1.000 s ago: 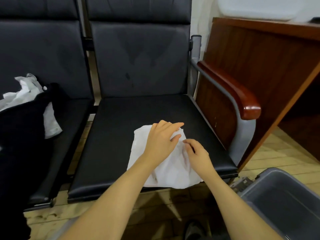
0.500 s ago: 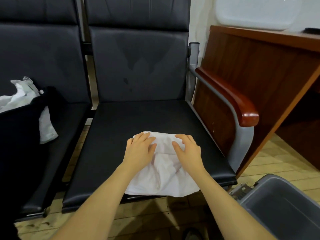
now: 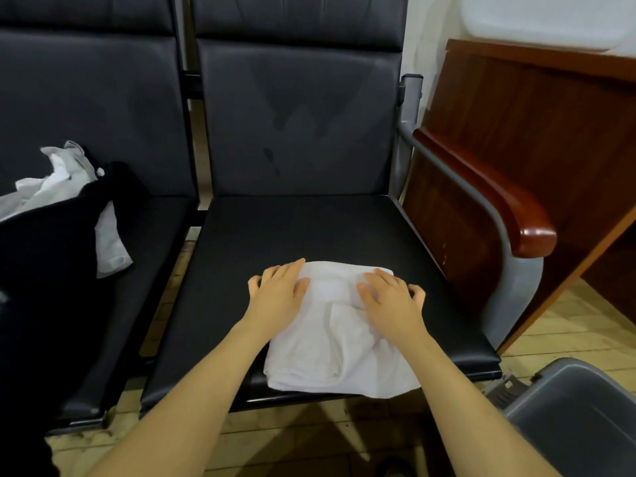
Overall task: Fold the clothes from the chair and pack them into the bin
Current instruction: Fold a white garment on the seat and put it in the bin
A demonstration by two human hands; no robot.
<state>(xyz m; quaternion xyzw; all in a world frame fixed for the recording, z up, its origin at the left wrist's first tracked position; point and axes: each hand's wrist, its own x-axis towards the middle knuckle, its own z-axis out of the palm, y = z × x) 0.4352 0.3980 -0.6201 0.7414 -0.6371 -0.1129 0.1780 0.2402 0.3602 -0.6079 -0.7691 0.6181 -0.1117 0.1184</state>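
Note:
A folded white garment (image 3: 339, 352) lies on the front half of the black chair seat (image 3: 309, 232), its near edge hanging slightly over the seat's front. My left hand (image 3: 280, 292) presses flat on the garment's far left corner with fingers spread. My right hand (image 3: 390, 299) presses flat on its far right part, fingertips reaching past the cloth's right edge. A grey bin (image 3: 581, 418) stands on the floor at the lower right, its inside looking bare where visible.
On the neighbouring seat to the left lies a heap of black clothing (image 3: 44, 256) with white and grey pieces (image 3: 65, 180) on it. A wooden armrest (image 3: 492, 191) and a wooden desk side (image 3: 537, 125) close off the right.
The garment has been folded over into a compact rectangle. Both hands moved apart from its middle to its far corners and now lie flat on it.

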